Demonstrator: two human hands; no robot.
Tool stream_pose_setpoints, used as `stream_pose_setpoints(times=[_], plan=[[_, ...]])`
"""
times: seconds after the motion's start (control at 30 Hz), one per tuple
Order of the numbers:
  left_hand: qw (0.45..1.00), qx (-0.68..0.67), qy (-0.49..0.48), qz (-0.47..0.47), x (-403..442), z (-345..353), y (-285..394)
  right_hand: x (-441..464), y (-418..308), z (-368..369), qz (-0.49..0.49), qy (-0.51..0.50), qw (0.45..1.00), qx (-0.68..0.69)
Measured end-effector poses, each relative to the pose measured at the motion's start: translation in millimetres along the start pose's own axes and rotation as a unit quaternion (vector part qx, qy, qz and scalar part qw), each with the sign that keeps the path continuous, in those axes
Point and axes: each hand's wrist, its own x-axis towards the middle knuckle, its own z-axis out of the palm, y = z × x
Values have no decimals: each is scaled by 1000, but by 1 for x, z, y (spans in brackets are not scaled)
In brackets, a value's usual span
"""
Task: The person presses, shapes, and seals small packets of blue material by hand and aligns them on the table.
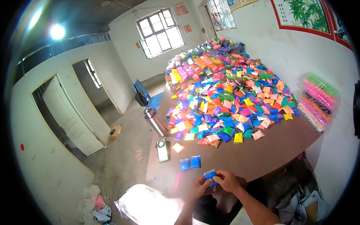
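Both of my hands meet at the table's near edge on a small blue packet [209, 174] with a clear top strip. My left hand [200, 188] pinches it from the left, and my right hand [227, 181] grips its right side with thumb and fingers. The packet's lower part is partly covered by my fingers. Just beyond my left hand, two more blue packets [195, 161] lie side by side on the brown table [240, 159]. A thin pink stick [177, 181] rests to the left of them.
A large heap of colourful packets [228, 108] covers the table's far part. A phone-like device [162, 150] and a steel thermos [155, 122] stand near the left edge. A white plastic bag [150, 206] is at lower left; bundled coloured sticks [318, 99] are by the right wall.
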Motion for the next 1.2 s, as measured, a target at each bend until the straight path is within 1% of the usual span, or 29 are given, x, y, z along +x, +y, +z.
stream_pose_setpoints(times=[0.03,0.1,0.17,0.2,0.3,0.33,0.4,0.43,0.47,0.5,0.53,0.6,0.7,0.77,0.83,0.9,0.93,1.0,1.07,1.13,1.2], plan=[[1000,-24,-5,-4,1,-1,-7,0,1,1,0,0,1000,2],[999,-44,-12,-9,6,-5,-26,0,3,2,25,-1,998,-50],[997,-68,-21,5,17,-11,-47,-1,-2,3,16,2,997,-71],[998,-66,-22,4,16,-11,-42,-2,-4,3,6,3,995,-96],[997,-76,-11,0,7,-9,-22,0,-9,0,13,-21,994,-107],[998,-61,-8,8,6,-8,-21,2,-5,0,14,-20,994,-107],[999,-46,-6,14,4,-6,-17,3,8,2,14,-8,999,-49],[999,-35,-9,10,3,-4,-15,3,12,3,15,-9,999,-49],[1000,-23,-13,7,2,-3,-12,3,14,4,20,-1,1000,-19],[1000,-23,-12,5,1,-2,-10,3,15,4,26,7,1000,12],[999,-33,-17,5,0,-2,-8,3,14,4,27,6,1000,12],[999,-44,-22,4,0,-4,-8,2,8,3,11,12,998,-66],[997,-68,-35,-31,1,-7,-8,0,-1,3,-3,6,996,-94],[996,-76,-38,-10,0,-6,-4,1,-1,0,17,-8,995,-94],[998,-55,-28,-25,2,-4,-8,1,1,-1,37,-23,995,-94],[998,-36,-18,-41,3,-3,-11,0,6,0,75,-15,997,-10],[999,-32,-24,-29,3,-3,-12,1,12,1,79,-15,997,-11],[999,-32,-29,-19,3,-3,-12,3,16,3,32,22,999,-27],[995,-79,-56,7,1,-6,-13,-1,8,3,40,18,998,-34],[995,-86,-45,7,8,-7,-23,2,-2,2,51,16,998,-40],[995,-94,-37,-6,3,-5,-28,2,1,0,39,2,994,-106]])
